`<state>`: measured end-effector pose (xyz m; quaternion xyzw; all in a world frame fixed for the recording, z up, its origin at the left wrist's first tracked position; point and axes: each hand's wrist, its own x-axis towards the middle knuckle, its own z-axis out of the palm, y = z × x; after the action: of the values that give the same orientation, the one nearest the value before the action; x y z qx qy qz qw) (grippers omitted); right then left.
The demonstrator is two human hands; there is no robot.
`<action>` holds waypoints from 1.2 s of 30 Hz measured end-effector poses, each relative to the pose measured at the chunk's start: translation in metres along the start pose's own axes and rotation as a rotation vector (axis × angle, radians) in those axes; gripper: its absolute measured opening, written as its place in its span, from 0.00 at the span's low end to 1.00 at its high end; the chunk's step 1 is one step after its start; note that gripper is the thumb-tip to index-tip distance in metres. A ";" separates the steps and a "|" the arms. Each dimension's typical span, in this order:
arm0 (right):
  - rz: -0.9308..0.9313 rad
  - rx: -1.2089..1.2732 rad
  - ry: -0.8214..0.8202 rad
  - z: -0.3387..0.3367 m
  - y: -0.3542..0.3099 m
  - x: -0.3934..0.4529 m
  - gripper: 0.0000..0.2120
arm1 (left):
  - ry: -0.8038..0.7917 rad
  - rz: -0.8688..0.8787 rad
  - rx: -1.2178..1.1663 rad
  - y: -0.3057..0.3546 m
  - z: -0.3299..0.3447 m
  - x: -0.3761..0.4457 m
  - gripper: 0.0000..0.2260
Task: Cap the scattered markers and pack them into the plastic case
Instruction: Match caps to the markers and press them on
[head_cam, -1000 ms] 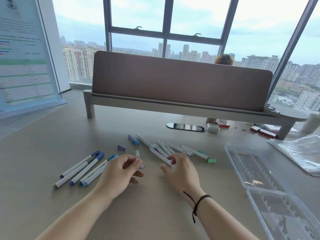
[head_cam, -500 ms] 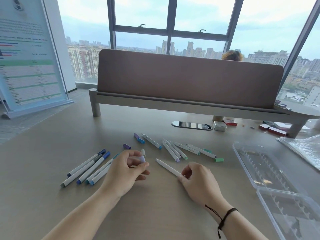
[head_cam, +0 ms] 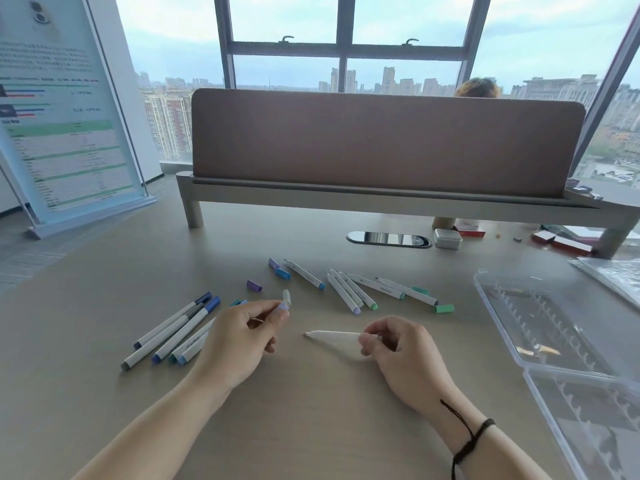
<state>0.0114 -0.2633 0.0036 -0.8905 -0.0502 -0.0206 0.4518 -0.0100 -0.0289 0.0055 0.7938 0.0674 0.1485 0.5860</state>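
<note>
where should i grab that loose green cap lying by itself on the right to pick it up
Pinch the green cap across its short width, coming straight down from above. It lies flat on the table with bare surface on its near side; the markers lie just behind it.

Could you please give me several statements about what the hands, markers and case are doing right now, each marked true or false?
1. The right hand holds an uncapped white marker. True.
2. The left hand is empty. False: it pinches a pale lilac cap.
3. The plastic case lies open at the right. True.
4. Markers already fill the case. False: its slots hold none.
5. A loose green cap lies on the table. True.
</note>
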 end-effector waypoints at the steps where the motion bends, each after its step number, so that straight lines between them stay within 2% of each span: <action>1: 0.045 0.169 -0.005 0.001 -0.002 0.001 0.03 | 0.000 0.006 -0.008 0.000 0.000 0.000 0.04; 3: 0.139 0.536 -0.019 0.001 -0.006 0.001 0.03 | -0.027 0.017 -0.034 0.001 -0.001 0.000 0.06; 5: 0.196 0.800 -0.031 -0.001 -0.011 -0.001 0.02 | -0.052 0.016 -0.075 0.002 -0.001 0.000 0.08; 10: 0.230 1.052 -0.086 -0.009 -0.015 -0.002 0.02 | -0.022 0.031 -0.164 0.007 -0.003 0.000 0.04; 20: 0.203 1.066 -0.152 -0.009 -0.018 -0.005 0.02 | -0.111 0.059 -0.259 0.014 0.000 -0.006 0.03; 24: 0.204 1.086 -0.137 -0.011 -0.018 -0.005 0.03 | -0.078 0.034 -0.345 0.017 -0.001 -0.006 0.09; 26: 0.205 1.085 -0.147 -0.011 -0.018 -0.005 0.02 | -0.082 0.026 -0.374 0.018 -0.001 -0.005 0.09; 31: 0.201 1.068 -0.215 -0.010 -0.019 -0.007 0.02 | -0.155 0.013 -0.338 0.019 0.000 -0.010 0.10; 36: 0.216 1.082 -0.255 -0.009 -0.023 -0.011 0.11 | -0.184 -0.001 -0.318 0.022 0.004 -0.015 0.10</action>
<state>-0.0015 -0.2582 0.0263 -0.5276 -0.0165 0.1620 0.8337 -0.0241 -0.0432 0.0234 0.7012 -0.0105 0.0840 0.7079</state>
